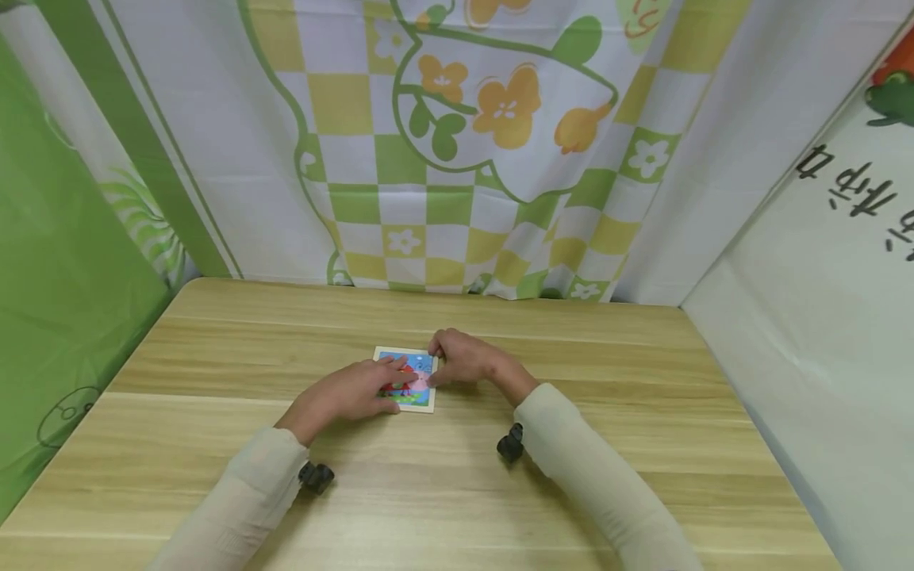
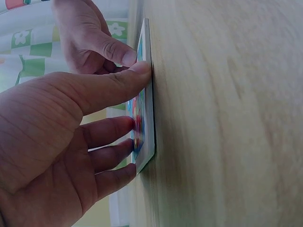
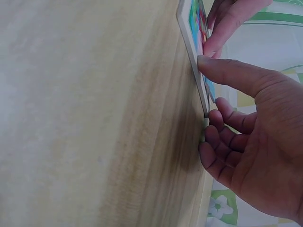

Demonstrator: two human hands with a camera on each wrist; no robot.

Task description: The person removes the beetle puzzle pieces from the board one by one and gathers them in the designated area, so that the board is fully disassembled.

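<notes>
Nearest me: both sleeves, wrist cams strapped on, forearms angled in over the wooden table [image 1: 214, 476]. My left hand [image 1: 350, 392] lies flat-ish on the small picture board [image 1: 423, 363], fingers nearly straight, tips pressing the coloured face [image 2: 140, 113], thumb [image 2: 118, 85] along its near edge. Holding nothing, just pinning it down. My right hand [image 1: 464, 358] sits at the board's right side; thumb tip [image 3: 208, 64] presses on the frame edge [image 3: 191, 47], other fingers [image 3: 218, 142] loosely curled beside it on the tabletop, gripping nothing far as I can see. Board lies flat, mid-table, btwn both hands.

To do this well, IMO: keep left hand pressure light & even so the board can't slide, work w/ the right thumb only, push straight down, don't lever the edge up.

Beyond: checked flower curtain [image 1: 457, 159].
</notes>
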